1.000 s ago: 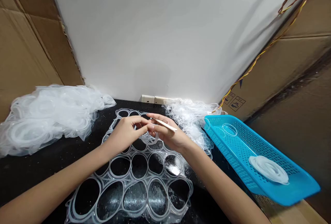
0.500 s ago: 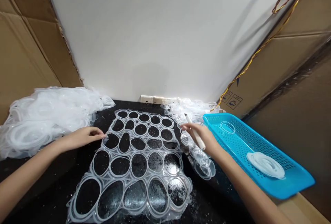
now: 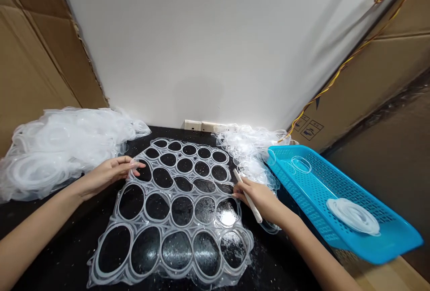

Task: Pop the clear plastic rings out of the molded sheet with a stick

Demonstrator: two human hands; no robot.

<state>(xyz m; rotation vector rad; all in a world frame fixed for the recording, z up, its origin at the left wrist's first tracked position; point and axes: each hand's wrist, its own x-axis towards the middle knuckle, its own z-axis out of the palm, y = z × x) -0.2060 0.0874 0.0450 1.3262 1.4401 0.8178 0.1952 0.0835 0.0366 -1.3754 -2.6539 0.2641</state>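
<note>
A clear silicone sheet (image 3: 174, 212) with several round cut-outs lies flat on the black table (image 3: 67, 246). My left hand (image 3: 107, 174) rests at the sheet's left edge, fingers pinching the rim. My right hand (image 3: 260, 199) touches the sheet's right edge and is closed round a thin white stick (image 3: 247, 196). Loose clear rings (image 3: 250, 152) are piled just beyond my right hand.
A blue perforated tray (image 3: 322, 201) at the right holds a stack of white rings (image 3: 354, 215) and one loose ring (image 3: 301, 164). A big heap of clear sheets (image 3: 57, 147) lies at the left. Cardboard walls stand on both sides, a white wall behind.
My hands parted from the middle of the sheet. The left went to its left edge. The right swung out over the ring pile, then came back to the sheet's right edge.
</note>
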